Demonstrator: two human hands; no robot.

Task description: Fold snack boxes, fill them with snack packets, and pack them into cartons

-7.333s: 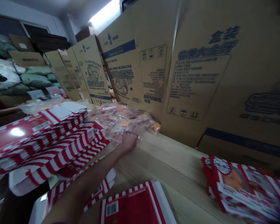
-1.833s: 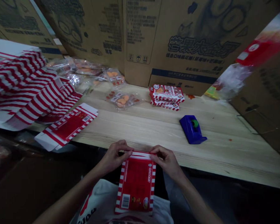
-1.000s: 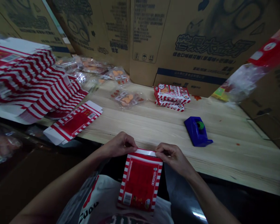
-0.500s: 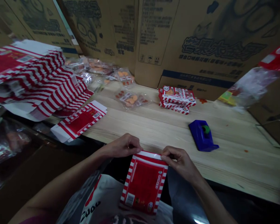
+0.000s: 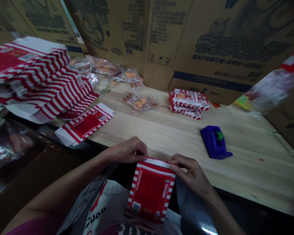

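A red and white striped carton [image 5: 152,191] stands upright against my body, its barcode side facing up toward me. My left hand [image 5: 131,150] pinches the carton's top left corner, and my right hand [image 5: 186,168] pinches the top right corner. Between them runs the white flap along the upper edge, with a narrow dark gap under it. Further along the table's front edge lies a flat striped carton [image 5: 87,124]. To the right of my hands sits a blue tape dispenser [image 5: 214,142] with a green core.
A tall stack of flat striped cartons [image 5: 44,81] fills the left. Clear food packets [image 5: 139,102] lie on the wooden table [image 5: 137,127]. Filled boxes [image 5: 188,99] are stacked before large cardboard boxes [image 5: 210,75]. A plastic bag [image 5: 271,88] hangs at right.
Both hands keep their grip on the carton at its top corners. The carton is almost unmoved; the view has shifted slightly, so the table things appear a little further right.
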